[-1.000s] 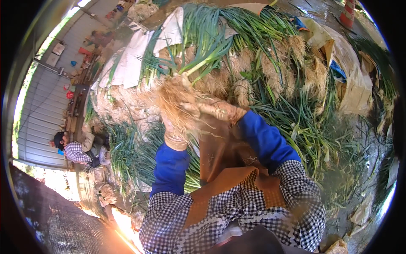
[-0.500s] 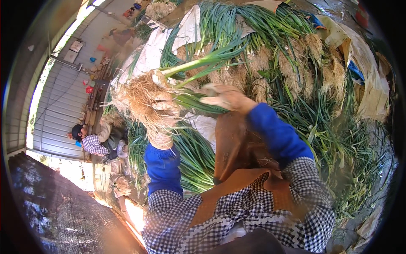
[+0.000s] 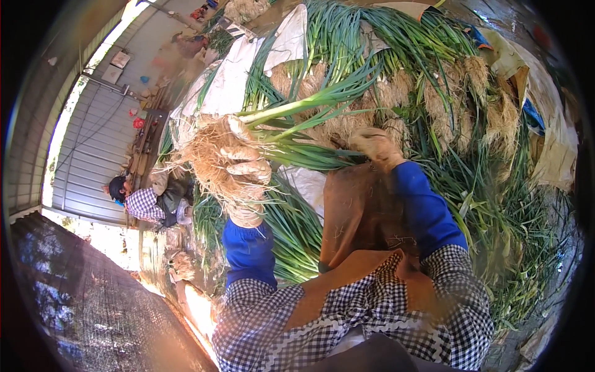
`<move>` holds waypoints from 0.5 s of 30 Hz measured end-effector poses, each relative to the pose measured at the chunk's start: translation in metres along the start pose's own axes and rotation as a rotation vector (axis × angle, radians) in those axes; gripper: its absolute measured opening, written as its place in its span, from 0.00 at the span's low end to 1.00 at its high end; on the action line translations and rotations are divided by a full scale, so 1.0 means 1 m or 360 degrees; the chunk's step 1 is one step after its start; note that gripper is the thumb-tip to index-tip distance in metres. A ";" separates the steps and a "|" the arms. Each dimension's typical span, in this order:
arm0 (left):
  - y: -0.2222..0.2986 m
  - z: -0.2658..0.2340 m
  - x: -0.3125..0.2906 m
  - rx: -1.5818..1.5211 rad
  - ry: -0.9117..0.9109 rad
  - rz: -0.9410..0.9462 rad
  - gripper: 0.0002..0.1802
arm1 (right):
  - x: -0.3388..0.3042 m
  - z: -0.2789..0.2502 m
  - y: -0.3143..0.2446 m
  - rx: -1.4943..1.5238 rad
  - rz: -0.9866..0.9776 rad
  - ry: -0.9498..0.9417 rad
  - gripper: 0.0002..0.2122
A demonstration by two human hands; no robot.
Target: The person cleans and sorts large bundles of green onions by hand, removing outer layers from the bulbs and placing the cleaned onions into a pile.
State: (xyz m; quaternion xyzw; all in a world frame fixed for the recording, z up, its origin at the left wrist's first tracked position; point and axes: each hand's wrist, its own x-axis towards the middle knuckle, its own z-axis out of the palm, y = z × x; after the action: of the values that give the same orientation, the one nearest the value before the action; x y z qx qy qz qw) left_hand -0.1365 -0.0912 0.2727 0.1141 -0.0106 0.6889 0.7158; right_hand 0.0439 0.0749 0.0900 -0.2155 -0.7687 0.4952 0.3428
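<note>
My left hand is wrapped round a bunch of green onions. Their shaggy tan roots spread over the fingers and hang past the wrist, while the leaves point right. My right hand, slightly blurred, is at the tips of the bunch's lower leaves with its fingers curled in. What lies inside those fingers is hidden. Below the held bunch, more long green leaves lie beside my brown apron.
A large pile of green onions lies ahead, roots toward me. Loose leaves cover the ground at right. Pale sacking edges the pile. Another person sits at far left by a corrugated metal wall.
My right hand has moved right along the leaves, and its fingers have gone from extended to curled. The left hand still grips the bunch. The whole view has shifted slightly.
</note>
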 end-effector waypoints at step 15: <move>-0.005 -0.044 0.010 0.0784 -0.0107 0.0330 0.37 | -0.042 0.015 -0.111 0.1751 -0.0126 -0.1033 0.16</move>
State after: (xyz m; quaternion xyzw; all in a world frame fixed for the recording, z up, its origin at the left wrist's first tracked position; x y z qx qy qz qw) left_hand -0.1374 -0.0740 0.2302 0.3059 0.1220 0.7361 0.5914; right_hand 0.0620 -0.0088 0.1733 0.1816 -0.4741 0.8444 0.1711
